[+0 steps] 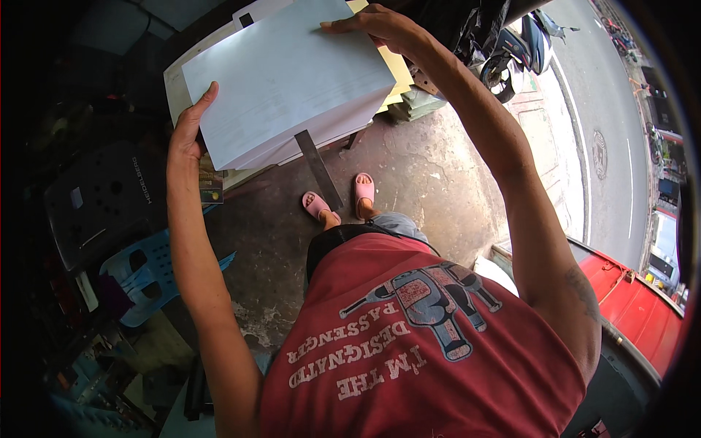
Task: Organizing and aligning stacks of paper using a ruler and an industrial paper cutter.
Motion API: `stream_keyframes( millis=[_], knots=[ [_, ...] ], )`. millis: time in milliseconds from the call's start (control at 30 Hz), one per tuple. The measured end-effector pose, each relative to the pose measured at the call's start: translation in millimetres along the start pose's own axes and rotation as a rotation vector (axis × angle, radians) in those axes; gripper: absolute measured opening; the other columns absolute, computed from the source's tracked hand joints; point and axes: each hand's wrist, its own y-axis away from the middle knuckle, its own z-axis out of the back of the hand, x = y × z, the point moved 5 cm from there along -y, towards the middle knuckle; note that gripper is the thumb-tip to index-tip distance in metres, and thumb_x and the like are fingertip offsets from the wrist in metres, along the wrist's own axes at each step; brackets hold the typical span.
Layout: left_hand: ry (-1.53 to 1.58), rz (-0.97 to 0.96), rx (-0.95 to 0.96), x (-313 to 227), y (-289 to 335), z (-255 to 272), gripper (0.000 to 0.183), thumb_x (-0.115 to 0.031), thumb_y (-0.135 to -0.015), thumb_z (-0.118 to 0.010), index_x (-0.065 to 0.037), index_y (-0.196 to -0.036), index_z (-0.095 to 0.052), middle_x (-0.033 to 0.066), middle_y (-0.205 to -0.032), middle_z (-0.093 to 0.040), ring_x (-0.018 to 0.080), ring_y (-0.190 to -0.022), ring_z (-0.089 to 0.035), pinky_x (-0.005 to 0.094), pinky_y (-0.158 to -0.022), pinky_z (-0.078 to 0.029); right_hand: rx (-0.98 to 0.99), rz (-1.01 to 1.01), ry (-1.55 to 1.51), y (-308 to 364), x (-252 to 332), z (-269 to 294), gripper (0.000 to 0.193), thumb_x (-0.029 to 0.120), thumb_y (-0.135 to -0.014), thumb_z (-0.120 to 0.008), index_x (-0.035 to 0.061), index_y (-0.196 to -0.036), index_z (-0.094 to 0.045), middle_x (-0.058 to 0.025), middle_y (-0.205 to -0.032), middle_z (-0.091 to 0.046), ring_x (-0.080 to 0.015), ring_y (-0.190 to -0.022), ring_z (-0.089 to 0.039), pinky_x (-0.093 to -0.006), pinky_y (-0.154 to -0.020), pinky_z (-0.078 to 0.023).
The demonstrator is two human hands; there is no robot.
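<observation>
A thick stack of white paper lies tilted at the top of the head view, above a table or pile whose pale edge shows at the left. My left hand grips its left side, thumb on the top sheet and fingers hidden beside or under it. At the far right corner, my right hand holds the stack with the thumb on top and the other fingers over the edge. Below the stack's near edge, a dark flat bar juts toward me. Yellow sheets show beyond the right side.
A black printing machine and a blue plastic chair stand at the left. Wrapped bundles rest on the concrete floor beside the table. A parked motorcycle and the street are at the right, near a red metal panel.
</observation>
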Motion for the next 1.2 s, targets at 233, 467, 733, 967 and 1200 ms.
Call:
stream_keyframes(
  millis=[233,467,733,967,1200],
  knots=[
    [0.047,-0.001,0.030,-2.1,-3.2,-10.2,0.076,-0.042,-0.075,-0.084,0.004,-0.128,-0.055,0.0166,-0.118,-0.063,0.0234,-0.109,-0.061,0.0332,-0.089,-0.051,-0.129,-0.018,0.019,-30.9,-40.3,21.2,0.048,0.039,-0.083,-0.078,-0.0011,-0.106,-0.065,-0.0163,-0.109,-0.066,-0.0314,-0.107,-0.065,-0.0449,-0.083,-0.056],
    [0.103,0.030,0.050,5.2,-2.9,-2.5,0.070,-0.039,-0.077,-0.084,0.003,-0.127,-0.056,0.0154,-0.117,-0.063,0.0228,-0.107,-0.062,0.0333,-0.087,-0.052,-0.103,-0.152,0.147,-4.5,-3.4,3.4,0.051,0.040,-0.081,-0.080,-0.0041,-0.105,-0.068,-0.0177,-0.105,-0.067,-0.0313,-0.104,-0.066,-0.0423,-0.082,-0.056],
    [0.106,0.024,0.051,1.6,-3.1,-6.2,0.070,-0.038,-0.077,-0.084,0.002,-0.127,-0.056,0.0144,-0.116,-0.063,0.0226,-0.106,-0.062,0.0332,-0.086,-0.052,-0.043,0.048,0.346,-42.6,-46.0,15.2,0.040,0.034,-0.085,-0.075,0.0102,-0.117,-0.071,-0.0138,-0.114,-0.066,-0.0260,-0.104,-0.064,-0.0402,-0.085,-0.058],
    [0.075,0.018,0.037,4.4,4.6,3.8,0.070,-0.037,-0.075,-0.085,0.001,-0.126,-0.056,0.0139,-0.116,-0.063,0.0231,-0.107,-0.062,0.0348,-0.087,-0.052,0.049,0.002,0.253,-32.5,-39.0,0.2,0.042,0.030,-0.087,-0.074,0.0178,-0.126,-0.067,-0.0126,-0.140,-0.054,-0.0280,-0.110,-0.060,-0.0409,-0.099,-0.051],
    [0.020,-0.004,0.073,-8.1,10.7,-18.3,0.076,-0.042,-0.072,-0.087,0.001,-0.126,-0.057,0.0154,-0.122,-0.062,0.0257,-0.115,-0.058,0.0380,-0.097,-0.046,-0.072,0.067,0.177,-2.8,-25.3,-1.8,0.048,0.041,-0.087,-0.073,0.0011,-0.112,-0.068,-0.0117,-0.102,-0.066,-0.0195,-0.086,-0.065,-0.0309,-0.081,-0.052]
  ],
)
